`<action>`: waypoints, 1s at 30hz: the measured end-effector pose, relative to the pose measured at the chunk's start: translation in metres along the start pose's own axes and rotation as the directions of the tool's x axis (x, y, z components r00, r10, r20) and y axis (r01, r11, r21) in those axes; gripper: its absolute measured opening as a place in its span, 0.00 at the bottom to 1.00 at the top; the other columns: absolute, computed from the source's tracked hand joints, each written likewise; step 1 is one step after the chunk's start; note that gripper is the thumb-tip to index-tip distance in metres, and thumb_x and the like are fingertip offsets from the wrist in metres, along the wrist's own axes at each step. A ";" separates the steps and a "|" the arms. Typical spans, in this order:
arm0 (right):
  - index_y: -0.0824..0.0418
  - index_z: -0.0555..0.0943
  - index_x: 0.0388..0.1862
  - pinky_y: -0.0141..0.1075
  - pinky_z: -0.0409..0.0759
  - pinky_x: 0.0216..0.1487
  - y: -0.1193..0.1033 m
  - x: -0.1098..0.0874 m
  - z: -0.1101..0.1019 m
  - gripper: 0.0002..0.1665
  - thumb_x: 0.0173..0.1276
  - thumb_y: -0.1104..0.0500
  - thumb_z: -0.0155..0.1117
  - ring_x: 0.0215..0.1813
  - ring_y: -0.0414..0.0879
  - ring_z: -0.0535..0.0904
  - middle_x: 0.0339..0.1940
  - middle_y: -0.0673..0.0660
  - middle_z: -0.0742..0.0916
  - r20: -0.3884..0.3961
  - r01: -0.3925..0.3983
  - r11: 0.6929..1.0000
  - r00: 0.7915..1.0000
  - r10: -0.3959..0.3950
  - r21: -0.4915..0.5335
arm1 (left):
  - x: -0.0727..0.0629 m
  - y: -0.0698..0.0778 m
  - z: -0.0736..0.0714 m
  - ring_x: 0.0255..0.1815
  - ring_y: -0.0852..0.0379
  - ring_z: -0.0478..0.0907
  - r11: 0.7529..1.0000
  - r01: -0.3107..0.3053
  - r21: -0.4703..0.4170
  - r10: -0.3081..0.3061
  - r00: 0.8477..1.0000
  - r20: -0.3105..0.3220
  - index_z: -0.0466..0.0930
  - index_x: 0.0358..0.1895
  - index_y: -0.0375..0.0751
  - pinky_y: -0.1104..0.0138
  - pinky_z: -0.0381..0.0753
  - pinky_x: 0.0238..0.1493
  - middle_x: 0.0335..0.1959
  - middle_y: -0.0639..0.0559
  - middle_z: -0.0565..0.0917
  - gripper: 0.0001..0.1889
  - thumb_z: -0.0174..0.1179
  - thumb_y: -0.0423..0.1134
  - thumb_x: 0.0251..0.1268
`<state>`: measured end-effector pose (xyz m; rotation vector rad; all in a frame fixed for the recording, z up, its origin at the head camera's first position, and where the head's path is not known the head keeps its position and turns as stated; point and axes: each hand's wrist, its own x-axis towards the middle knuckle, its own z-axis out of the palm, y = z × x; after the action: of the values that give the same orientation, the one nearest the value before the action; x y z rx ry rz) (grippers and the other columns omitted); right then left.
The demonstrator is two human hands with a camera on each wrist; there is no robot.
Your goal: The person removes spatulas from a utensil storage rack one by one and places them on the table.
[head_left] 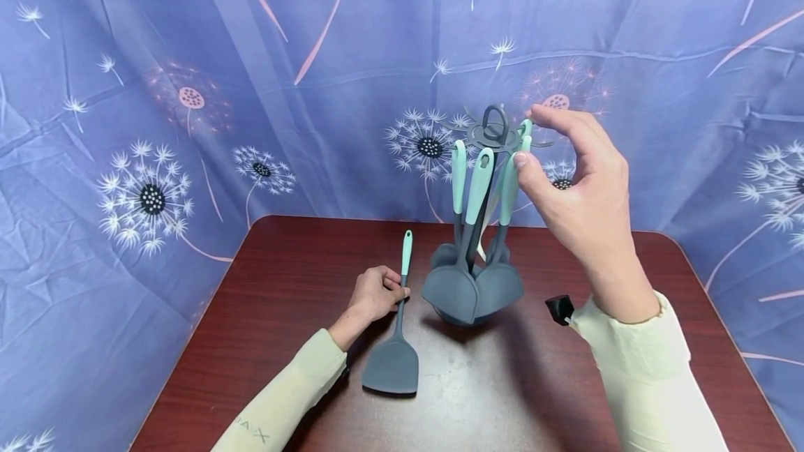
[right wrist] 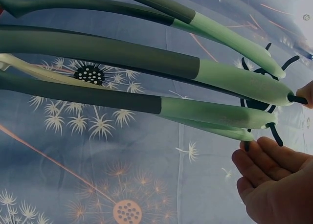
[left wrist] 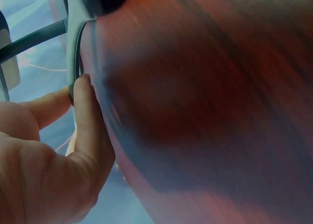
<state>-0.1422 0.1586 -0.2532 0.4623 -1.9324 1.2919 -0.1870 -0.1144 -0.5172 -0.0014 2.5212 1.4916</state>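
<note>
My left hand pinches the dark shaft of a spatula with a mint-green handle, blade toward me, at the table's middle. In the left wrist view its thumb and fingers meet a slim, blurred piece of it. My right hand is raised beside the top of a dark utensil stand, thumb and fingers spread wide around a hanging utensil's green handle. The right wrist view shows the fingers loosely extended near the hooks, with the thumb tip by a hook end. Whether they touch is unclear.
Several grey utensils with green handles hang around the stand, among them a broad grey blade at its front. A black wrist camera juts from the right sleeve. Behind the reddish-brown table hangs a blue dandelion-print cloth.
</note>
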 end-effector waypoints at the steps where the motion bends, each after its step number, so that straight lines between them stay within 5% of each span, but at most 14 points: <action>1: 0.66 0.86 0.63 0.34 0.72 0.71 0.000 0.000 0.000 0.26 0.64 0.64 0.69 0.63 0.45 0.80 0.57 0.64 0.88 0.001 0.000 1.000 1.000 0.000 0.000 | 0.000 0.000 0.000 0.28 0.55 0.88 1.000 0.000 0.002 0.000 1.000 -0.001 0.83 0.46 0.31 0.65 0.90 0.31 0.32 0.47 0.86 0.11 0.74 0.32 0.66; 30: 0.64 0.86 0.64 0.34 0.72 0.71 0.007 0.000 -0.002 0.27 0.64 0.63 0.71 0.64 0.46 0.80 0.58 0.62 0.88 0.007 0.006 1.000 1.000 -0.006 -0.020 | 0.004 -0.007 0.001 0.22 0.57 0.86 0.994 -0.029 0.110 0.030 1.000 -0.004 0.86 0.45 0.32 0.65 0.87 0.27 0.30 0.49 0.88 0.13 0.76 0.35 0.64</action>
<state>-0.1455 0.1632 -0.2573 0.4630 -1.9468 1.2679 -0.1900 -0.1161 -0.5242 0.0490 2.6152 1.3629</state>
